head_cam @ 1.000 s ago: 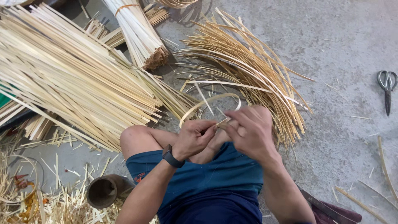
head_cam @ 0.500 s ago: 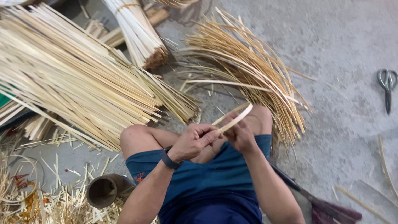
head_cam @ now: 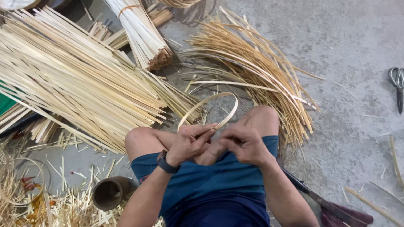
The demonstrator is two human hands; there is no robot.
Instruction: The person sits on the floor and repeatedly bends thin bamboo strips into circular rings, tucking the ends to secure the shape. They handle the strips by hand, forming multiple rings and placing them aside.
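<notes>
Sits on the concrete floor (head_cam: 336, 33) among split bamboo and bends a thin bamboo strip (head_cam: 212, 97) into a hoop just above the bare knees. Clamps the left hand (head_cam: 189, 141) on the strip where its two ends cross, thumb pressed over fingers. Holds the right hand (head_cam: 244, 143) close against the left, fingers curled together at the same crossing; probably pinches a strip end there, though hard to tell from this angle since the knuckles hide it. Looks like the closing of the hoop, with the overlap being set. Calls next for a steady pinch at the crossing, so the springy strip cannot snap open, and for a small, careful shift of one end against the other.

Against half a second ago: shows a full arc reaching out over the knees now, where only a short, nearly straight length stuck out to the right. Keeps both hands at the same spot in the lap. Leaves the big splint pile (head_cam: 75, 80), the tied bundle (head_cam: 141, 35), the curved heap (head_cam: 256, 71) and the scissors (head_cam: 397, 86) where they lay
</notes>
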